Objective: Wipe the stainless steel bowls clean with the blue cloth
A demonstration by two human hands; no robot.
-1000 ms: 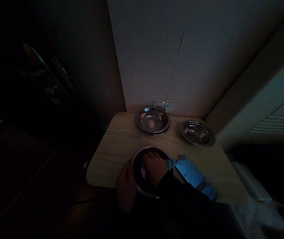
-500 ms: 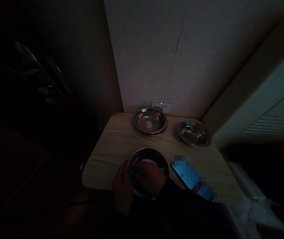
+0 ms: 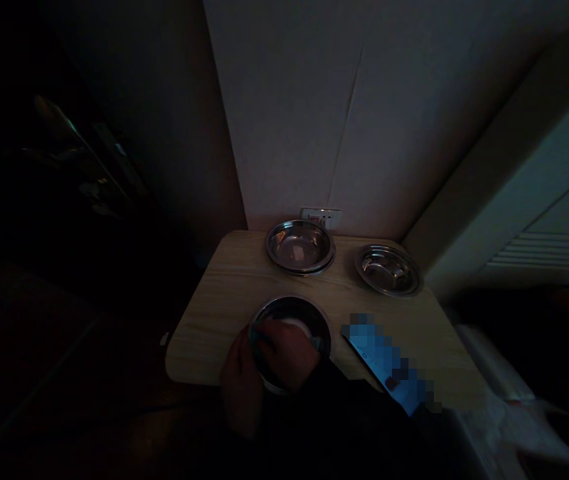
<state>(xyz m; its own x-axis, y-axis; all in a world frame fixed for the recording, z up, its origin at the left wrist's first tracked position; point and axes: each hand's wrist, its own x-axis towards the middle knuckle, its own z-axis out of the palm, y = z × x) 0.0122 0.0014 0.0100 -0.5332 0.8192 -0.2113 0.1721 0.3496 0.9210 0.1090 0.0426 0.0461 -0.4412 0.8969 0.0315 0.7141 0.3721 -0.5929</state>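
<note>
A round steel bowl [image 3: 318,319] stands near the front of the small wooden table, tilt hard to judge in the dim light. My left hand [image 3: 241,383] is closed on the bowl's left rim. Inside the bowl, at that same left side, my right hand [image 3: 288,353] is closed on a teal cloth [image 3: 259,335] and presses it against the rim. Another light teal bit [image 3: 316,343] shows to the right of that hand, perhaps part of the cloth. Something whitish lies behind the right hand in the bowl. Most fingertips are hidden.
Stacked steel bowls [image 3: 298,248] sit at the back of the table [image 3: 209,320], by a wall socket [image 3: 321,217]. More shallow steel bowls [image 3: 388,270] stand at the back right. A lit phone [image 3: 384,363] lies to the right of my right forearm.
The bowl and both hands have shifted slightly left. My right hand has moved a little up and left along the rim with the cloth. The other bowls stay in place.
</note>
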